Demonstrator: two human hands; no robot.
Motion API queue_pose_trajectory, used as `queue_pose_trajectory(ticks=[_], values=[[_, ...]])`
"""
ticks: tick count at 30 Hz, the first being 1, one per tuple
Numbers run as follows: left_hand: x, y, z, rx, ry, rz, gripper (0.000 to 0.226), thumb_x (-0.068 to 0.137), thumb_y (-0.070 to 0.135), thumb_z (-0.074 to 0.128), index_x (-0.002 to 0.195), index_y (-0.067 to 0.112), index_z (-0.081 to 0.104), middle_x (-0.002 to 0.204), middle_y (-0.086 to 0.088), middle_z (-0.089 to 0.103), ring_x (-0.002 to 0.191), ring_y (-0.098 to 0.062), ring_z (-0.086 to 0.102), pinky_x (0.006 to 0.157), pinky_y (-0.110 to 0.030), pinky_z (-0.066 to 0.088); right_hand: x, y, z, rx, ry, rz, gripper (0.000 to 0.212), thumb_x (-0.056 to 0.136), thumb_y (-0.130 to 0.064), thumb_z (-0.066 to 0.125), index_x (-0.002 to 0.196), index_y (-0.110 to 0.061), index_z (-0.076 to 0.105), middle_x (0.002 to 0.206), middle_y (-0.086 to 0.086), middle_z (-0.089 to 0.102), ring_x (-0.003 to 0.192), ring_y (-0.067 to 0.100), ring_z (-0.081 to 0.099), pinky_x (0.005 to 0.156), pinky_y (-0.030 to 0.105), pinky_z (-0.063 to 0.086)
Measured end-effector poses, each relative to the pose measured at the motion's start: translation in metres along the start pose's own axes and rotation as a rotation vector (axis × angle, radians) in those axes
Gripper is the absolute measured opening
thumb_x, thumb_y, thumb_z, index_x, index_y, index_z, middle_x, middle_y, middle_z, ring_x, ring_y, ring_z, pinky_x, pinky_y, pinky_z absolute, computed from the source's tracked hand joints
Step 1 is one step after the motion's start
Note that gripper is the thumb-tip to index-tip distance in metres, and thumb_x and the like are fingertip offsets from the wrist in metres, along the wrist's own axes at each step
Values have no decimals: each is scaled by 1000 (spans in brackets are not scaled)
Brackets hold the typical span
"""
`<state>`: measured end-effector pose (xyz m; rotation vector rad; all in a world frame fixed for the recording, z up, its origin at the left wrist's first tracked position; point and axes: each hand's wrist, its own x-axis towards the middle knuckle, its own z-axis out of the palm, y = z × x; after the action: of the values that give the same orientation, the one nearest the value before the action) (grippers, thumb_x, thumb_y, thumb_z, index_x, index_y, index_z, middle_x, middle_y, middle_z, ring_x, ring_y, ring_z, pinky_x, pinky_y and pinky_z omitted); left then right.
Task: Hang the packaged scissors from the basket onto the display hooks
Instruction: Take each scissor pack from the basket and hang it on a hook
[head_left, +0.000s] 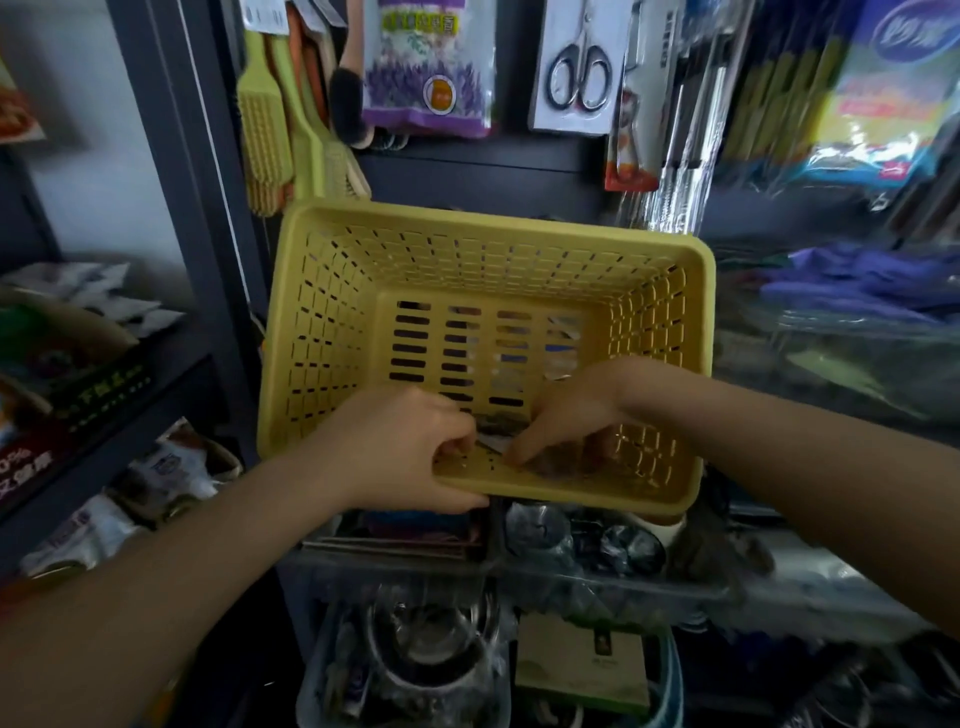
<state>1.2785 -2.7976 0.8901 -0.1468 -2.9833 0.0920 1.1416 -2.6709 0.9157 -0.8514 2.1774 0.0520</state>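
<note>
My left hand (410, 447) grips the yellow basket (483, 260) rim; right hand (566, 415) pinches a thin, slippery-looking scissors pack (496, 441), best held by its stiff card edge.

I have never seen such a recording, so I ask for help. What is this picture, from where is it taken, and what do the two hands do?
There is no machine: a person wears one camera on the head, looking forward and down at the hands in a shop. The left hand grips the near rim of a yellow basket. The right hand reaches inside it, fingers down at a flat packet near the rim; what the packet holds is hidden. The rest of the basket looks empty. Above, one pack of scissors already hangs on the display, beside brushes.
</note>
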Motion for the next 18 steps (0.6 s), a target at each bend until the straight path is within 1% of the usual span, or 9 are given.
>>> queue_pose_trajectory(ticks=[2, 4, 5, 7, 9, 11, 13, 15, 18], values=[[0, 0, 0, -7, 1, -11, 48, 70, 68, 54, 101, 31, 58, 93, 17, 58, 81, -4, 51, 61, -17, 42, 1, 0, -6, -2, 13, 6, 38, 79, -55, 61, 86, -17, 67, 91, 4, 67, 82, 23, 63, 77, 33, 52], [1, -3, -2, -39, 38, -21, 48, 69, 69, 54, 98, 31, 59, 91, 16, 59, 79, -3, 52, 63, -20, 47, -5, 0, -14, -27, 155, 6, 49, 76, -51, 66, 109, -16, 62, 113, 7, 65, 103, 29, 62, 96, 40, 49], [2, -4, -4, -53, 70, -22, 49, 68, 70, 54, 96, 31, 59, 90, 16, 60, 78, -2, 52, 64, -22, 49, -10, 0, -21, -6, 209, -6, 52, 78, -45, 67, 118, -14, 57, 118, 8, 62, 109, 30, 59, 99, 41, 47], [6, -7, -12, -52, 113, -40, 55, 63, 74, 52, 96, 29, 57, 90, 16, 59, 78, -3, 53, 67, -26, 51, -22, 2, -35, 168, 271, -81, 52, 80, -26, 68, 126, -11, 50, 114, 13, 63, 102, 29, 63, 89, 37, 52], [11, -8, -22, -54, 128, -92, 71, 54, 78, 50, 108, 30, 48, 103, 18, 52, 88, -6, 52, 74, -28, 50, -38, 2, -51, 292, 385, -211, 55, 81, -8, 67, 131, -7, 45, 103, 13, 66, 81, 23, 66, 70, 29, 56], [18, -11, -31, -78, 235, -105, 95, 47, 81, 49, 125, 29, 36, 121, 14, 41, 107, -10, 46, 88, -30, 45, -56, 1, -65, 208, 614, -319, 54, 79, 3, 65, 126, -12, 46, 91, 7, 64, 66, 17, 62, 55, 21, 52], [28, -16, -37, -52, 460, -46, 103, 51, 81, 48, 134, 22, 31, 137, 2, 39, 121, -18, 39, 98, -34, 33, -68, 3, -78, 84, 855, -423, 43, 76, 5, 67, 113, -14, 53, 82, 1, 61, 64, 15, 58, 49, 13, 46], [43, -22, -45, -84, 576, -57, 94, 61, 76, 44, 135, 18, 32, 140, -5, 39, 126, -20, 33, 101, -36, 28, -75, 6, -88, 76, 996, -522, 31, 76, 2, 69, 101, -15, 60, 85, 1, 63, 75, 17, 62, 59, 12, 49], [69, -23, -61, -194, 609, -128, 83, 68, 67, 52, 133, 18, 36, 138, -3, 41, 126, -21, 37, 101, -39, 34, -77, 9, -97, 88, 1114, -612, 25, 76, -3, 71, 85, -23, 60, 84, -5, 65, 84, 13, 66, 77, 19, 53]])
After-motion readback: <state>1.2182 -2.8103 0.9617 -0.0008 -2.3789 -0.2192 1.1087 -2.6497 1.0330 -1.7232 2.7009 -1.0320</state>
